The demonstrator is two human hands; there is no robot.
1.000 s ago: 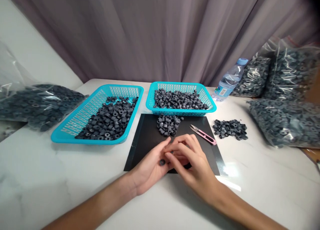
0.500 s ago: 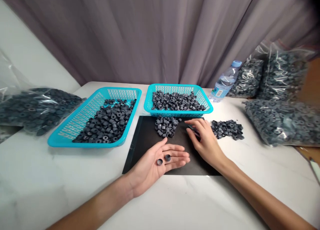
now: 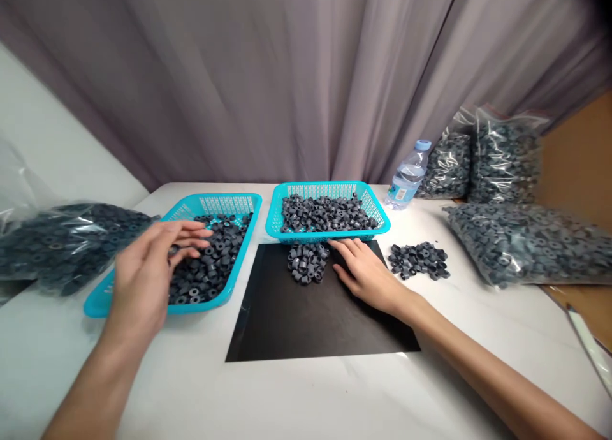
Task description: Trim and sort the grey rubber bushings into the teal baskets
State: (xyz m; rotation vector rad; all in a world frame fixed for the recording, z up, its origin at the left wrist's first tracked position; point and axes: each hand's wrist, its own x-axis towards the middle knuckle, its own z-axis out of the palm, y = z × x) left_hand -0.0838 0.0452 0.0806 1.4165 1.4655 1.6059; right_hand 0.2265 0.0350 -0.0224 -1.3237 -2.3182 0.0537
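My left hand (image 3: 148,274) is tilted over the left blue basket (image 3: 98,305), its fingers loosely curved and apart. Nothing shows between those fingers, though the palm faces away from me. Under them lie many small dark grey rings (image 3: 215,261). On the black mat (image 3: 296,328), my right hand (image 3: 366,274) rests palm down with fingers spread. Its fingertips are just right of a small pile of grey rings (image 3: 306,263) and close to the front of the second blue basket (image 3: 327,237). What lies beneath the right palm is hidden.
Another heap of grey pieces (image 3: 419,260) lies on the white table (image 3: 287,395), right of the mat. A water bottle (image 3: 408,175) stands behind it. Filled clear bags lie at the left (image 3: 81,242) and right (image 3: 526,242). A grey curtain (image 3: 239,89) hangs behind.
My left hand has moved from above the mat to the left basket and turned over; the two rings on its palm are no longer visible. My right hand has moved slightly left, towards the pile.
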